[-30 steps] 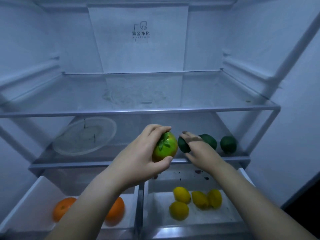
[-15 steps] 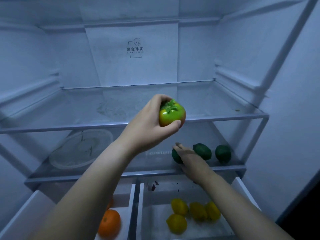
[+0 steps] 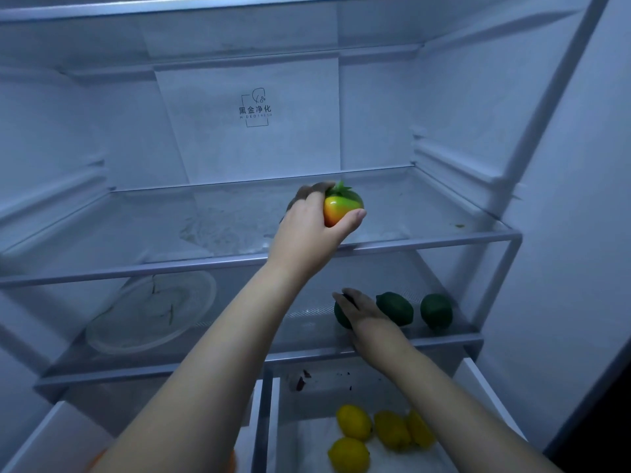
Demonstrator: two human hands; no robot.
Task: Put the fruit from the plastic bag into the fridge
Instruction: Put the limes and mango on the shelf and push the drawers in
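Nearest, at the bottom, the right drawer [image 3: 488, 390] holds 4 lemons [image 3: 349, 454] lying close together, with a few dark crumbs on the ledge behind them. The left drawer [image 3: 51, 435] is mostly hidden by the left forearm.

Above the drawers, the lower shelf [image 3: 170, 370] carries a clear round plate [image 3: 150, 312] on its left half and 3 dark green limes in a row on its right. The right hand [image 3: 365, 315] is cupped over the leftmost lime [image 3: 341, 317], thumb across its top, and hides most of it. The middle lime [image 3: 396, 307] sits just beside that hand and the right lime [image 3: 436, 310] lies near it.

Further in, the upper shelf [image 3: 136, 268] is glass with pale smears at its centre and a small brown speck near its right edge. The left hand [image 3: 314, 230] reaches over the front rail and grips the fruit [image 3: 343, 208], fingers curled over its top and thumb beneath. The fruit is round and glossy, shading from green through yellow to orange-red, with a green leafy cap. It sits at the tips of that hand, low over the middle of the upper shelf; I cannot tell whether it touches the glass.

At the back, the rear panel bears a printed logo [image 3: 255, 109].
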